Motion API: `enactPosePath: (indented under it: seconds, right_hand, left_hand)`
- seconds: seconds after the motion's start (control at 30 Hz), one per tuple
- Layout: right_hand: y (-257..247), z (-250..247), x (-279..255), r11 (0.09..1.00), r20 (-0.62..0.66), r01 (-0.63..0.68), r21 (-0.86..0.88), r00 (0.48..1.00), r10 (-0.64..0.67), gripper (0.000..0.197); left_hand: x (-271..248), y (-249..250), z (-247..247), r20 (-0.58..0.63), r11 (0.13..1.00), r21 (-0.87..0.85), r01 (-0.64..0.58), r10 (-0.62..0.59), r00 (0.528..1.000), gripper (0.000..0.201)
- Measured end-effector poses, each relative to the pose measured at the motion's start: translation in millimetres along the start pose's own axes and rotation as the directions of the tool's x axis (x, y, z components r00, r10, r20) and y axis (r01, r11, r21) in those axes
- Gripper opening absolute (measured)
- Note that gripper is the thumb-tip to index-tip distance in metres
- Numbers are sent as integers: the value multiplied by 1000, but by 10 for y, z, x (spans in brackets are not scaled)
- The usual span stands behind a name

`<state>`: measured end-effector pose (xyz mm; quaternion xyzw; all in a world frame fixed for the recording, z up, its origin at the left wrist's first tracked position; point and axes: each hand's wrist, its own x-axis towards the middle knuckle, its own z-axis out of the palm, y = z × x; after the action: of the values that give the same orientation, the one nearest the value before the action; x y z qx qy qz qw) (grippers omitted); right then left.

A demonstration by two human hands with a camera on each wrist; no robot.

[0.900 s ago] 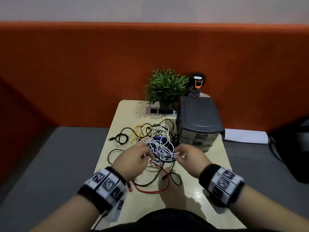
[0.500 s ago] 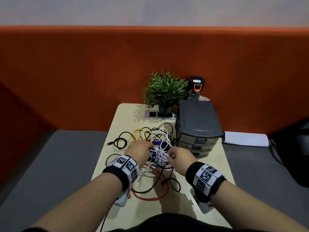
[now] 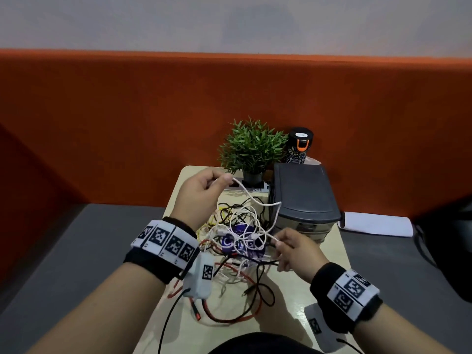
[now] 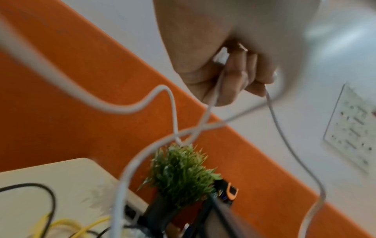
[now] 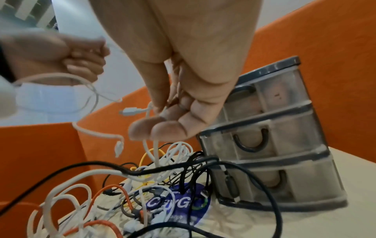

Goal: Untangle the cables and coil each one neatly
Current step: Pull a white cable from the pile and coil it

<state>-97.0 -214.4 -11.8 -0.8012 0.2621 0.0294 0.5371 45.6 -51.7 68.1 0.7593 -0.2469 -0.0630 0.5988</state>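
A tangle of white, black, yellow and red cables lies mid-table over a blue round disc. My left hand is raised above the table's far end and pinches a white cable that sags from it down to my right hand. The right hand pinches the same white cable low at the tangle's right side. In the left wrist view the fingers curl round the white cable. In the right wrist view fingertips pinch a white strand above the pile.
A grey drawer unit stands right of the tangle, touching some cables. A potted plant, a black bottle and a power strip sit at the table's far end. A red cable loops near the front edge.
My left hand has risen from the tangle toward the far end, drawing a white cable up and out. The right hand stays low at the pile, still holding white cable.
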Motion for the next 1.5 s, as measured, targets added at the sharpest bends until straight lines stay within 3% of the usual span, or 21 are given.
enactPosePath:
  seconds: [0.1,0.23,0.3,0.37,0.4,0.5,0.6,0.8,0.87,0.97,1.07,1.2,1.27,1.33,1.37,1.5]
  right_hand:
    - [-54,19,-30,992,-79,63,-107,994,-71,7]
    - [-392,-131,-182,950,-261,310,41,921,-290,12]
    - [-555,-164,-217,924,-188,382,20,909,-371,25]
    - [-671,-136,-216,893,-84,424,-152,894,-440,20]
    - [-715,-121,-213,875,-69,436,-210,886,-458,10]
    - [-766,-177,-208,875,-158,440,-203,867,-473,22]
    - [-800,-359,-225,862,-287,468,-194,813,-506,22]
    - [-836,-721,-250,799,-516,601,27,692,-504,26]
    - [-831,-751,-267,777,-486,624,88,707,-513,27]
    - [-848,-649,-302,745,-343,586,318,804,-486,28]
    - [-905,-492,-332,649,-254,518,556,850,-461,30]
    - [-928,-330,-367,671,-239,563,482,822,-517,31]
    - [-933,-270,-408,680,-242,598,424,798,-552,27]
    - [-948,-211,-451,641,-239,629,439,770,-592,18]
    - [-959,-185,-472,619,-219,619,483,770,-600,11]
    - [-961,-181,-476,536,-136,544,646,772,-621,37]
  left_hand:
    - [-9,197,-60,-3,998,36,-51,51,999,25]
    - [-83,324,-110,165,991,120,-61,41,986,19]
    - [-144,369,-80,232,992,99,-79,54,971,18]
    - [-178,413,-55,261,994,62,-91,72,963,18]
    - [-182,430,-61,269,994,46,-94,79,960,19]
    - [-160,408,-152,254,993,67,-98,78,964,17]
    - [-158,269,-296,273,988,146,-51,10,962,16]
    - [-194,-58,-548,237,984,170,44,-84,968,15]
    - [-215,-84,-612,215,984,168,58,-94,972,18]
    - [-270,-36,-590,282,989,117,86,-116,952,25]
    - [-369,103,-434,510,988,81,134,-157,846,34]
    - [-418,299,-321,622,933,-31,358,-262,738,64]
    - [-401,364,-273,578,955,2,298,-244,779,50]
    - [-362,362,-223,477,988,103,112,-148,866,21]
    - [-341,343,-206,453,987,157,30,-99,886,18]
    - [-339,333,-146,552,992,106,-73,2,834,23]
